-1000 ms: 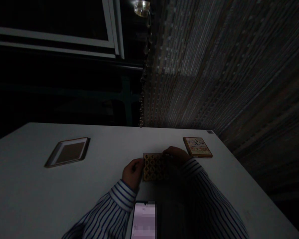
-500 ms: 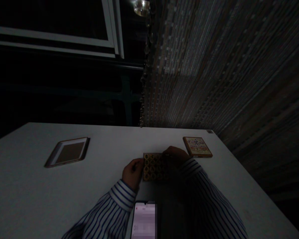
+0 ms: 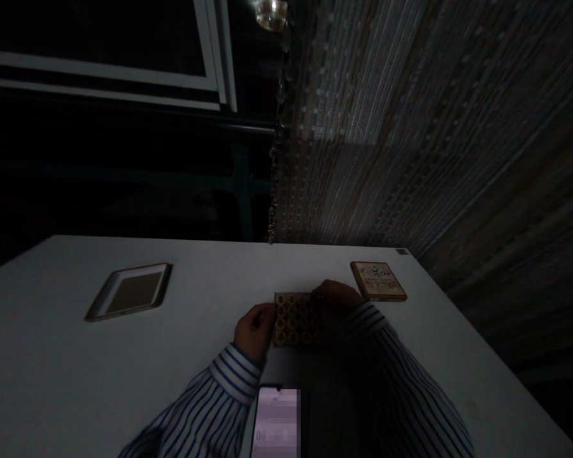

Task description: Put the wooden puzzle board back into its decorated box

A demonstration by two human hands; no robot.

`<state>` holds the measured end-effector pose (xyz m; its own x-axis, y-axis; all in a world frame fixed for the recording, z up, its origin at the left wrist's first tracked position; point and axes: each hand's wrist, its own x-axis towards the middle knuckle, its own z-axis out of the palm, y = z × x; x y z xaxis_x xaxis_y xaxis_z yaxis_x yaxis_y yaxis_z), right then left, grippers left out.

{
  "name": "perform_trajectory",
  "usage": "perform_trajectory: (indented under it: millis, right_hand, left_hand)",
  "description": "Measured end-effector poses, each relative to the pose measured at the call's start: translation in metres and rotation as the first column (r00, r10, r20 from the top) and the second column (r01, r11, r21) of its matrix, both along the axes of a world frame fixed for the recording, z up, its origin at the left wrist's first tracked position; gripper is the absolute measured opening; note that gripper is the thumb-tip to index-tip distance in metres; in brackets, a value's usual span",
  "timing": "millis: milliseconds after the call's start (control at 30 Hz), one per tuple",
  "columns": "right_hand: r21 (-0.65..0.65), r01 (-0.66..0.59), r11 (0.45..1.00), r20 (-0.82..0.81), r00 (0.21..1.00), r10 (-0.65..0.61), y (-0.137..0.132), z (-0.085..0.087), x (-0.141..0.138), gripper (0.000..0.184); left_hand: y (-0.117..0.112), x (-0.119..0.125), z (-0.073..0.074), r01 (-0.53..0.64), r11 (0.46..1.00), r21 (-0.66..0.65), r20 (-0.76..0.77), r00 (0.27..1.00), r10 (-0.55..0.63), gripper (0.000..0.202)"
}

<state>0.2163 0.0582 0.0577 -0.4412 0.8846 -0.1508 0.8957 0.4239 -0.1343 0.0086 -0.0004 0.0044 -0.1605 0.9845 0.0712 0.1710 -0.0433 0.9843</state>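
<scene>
A shallow box of round Chinese chess pieces (image 3: 293, 322) lies on the white table in front of me, its pieces set in rows with dark characters. My left hand (image 3: 254, 332) is closed, its fingertips at the box's left edge. Over the upper right part of the box is my right hand (image 3: 335, 298), with bent fingers pressed together at the pieces. Deep shadow hides the box's right side and whatever those fingers may hold.
A printed box lid (image 3: 379, 281) lies beyond my right hand. On the left rests an open, shallow tray-like box (image 3: 165, 287). A lit phone (image 3: 270, 416) lies between my forearms. Behind the white table (image 3: 210, 267) hangs a string curtain (image 3: 363, 140).
</scene>
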Motion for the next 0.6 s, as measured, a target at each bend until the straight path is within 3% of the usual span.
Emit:
perform_trajectory:
  millis: [600]
  right_hand:
    - [0.018, -0.002, 1.0, 0.001, 1.0, 0.002, -0.0005, 0.0024, 0.0006, 0.024]
  left_hand:
    - [0.0015, 0.0, -0.0064, -0.011, 1.0, 0.0, 0.023, 1.0, 0.011, 0.028]
